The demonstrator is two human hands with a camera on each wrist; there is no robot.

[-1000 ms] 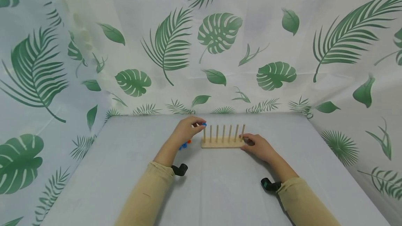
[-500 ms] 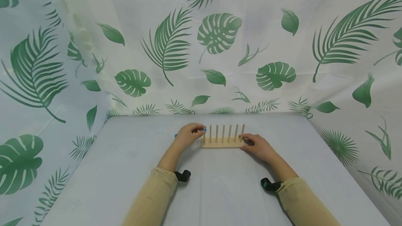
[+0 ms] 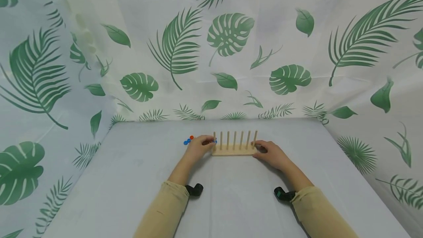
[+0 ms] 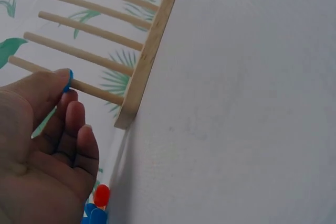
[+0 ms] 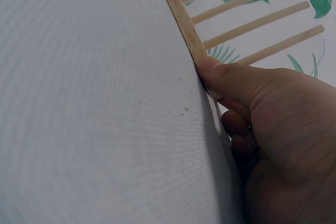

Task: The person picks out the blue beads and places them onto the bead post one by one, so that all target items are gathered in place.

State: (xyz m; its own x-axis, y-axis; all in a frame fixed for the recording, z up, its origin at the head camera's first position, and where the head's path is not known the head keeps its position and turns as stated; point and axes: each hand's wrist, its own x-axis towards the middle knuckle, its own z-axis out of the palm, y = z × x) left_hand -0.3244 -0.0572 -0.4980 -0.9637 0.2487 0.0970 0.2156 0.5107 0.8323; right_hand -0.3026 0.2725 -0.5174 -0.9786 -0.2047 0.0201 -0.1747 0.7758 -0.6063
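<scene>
A wooden peg rack (image 3: pixel 234 152) with several upright pegs stands on the table. My left hand (image 3: pixel 196 148) pinches a small blue ring (image 4: pixel 69 81) between thumb and index finger. In the left wrist view the ring sits around the leftmost peg, partway down its length, and the fingertips cover much of it. The other left fingers curl loosely below. At the rack's opposite end my right hand (image 3: pixel 272 154) grips the base, its thumb on the near edge in the right wrist view. The far fingers are partly hidden there.
Left of the rack, beyond my left hand, lie several small blue pieces (image 3: pixel 187 141) and a red-orange piece (image 3: pixel 191 137). A pale cloth covers the table (image 3: pixel 238 194). Leaf-patterned sheets (image 3: pixel 244 94) hang at the back and sides.
My left hand has moved down along the leftmost peg with the blue ring, from the peg's top to lower down. The loose pieces behind it show more. The right hand holds still.
</scene>
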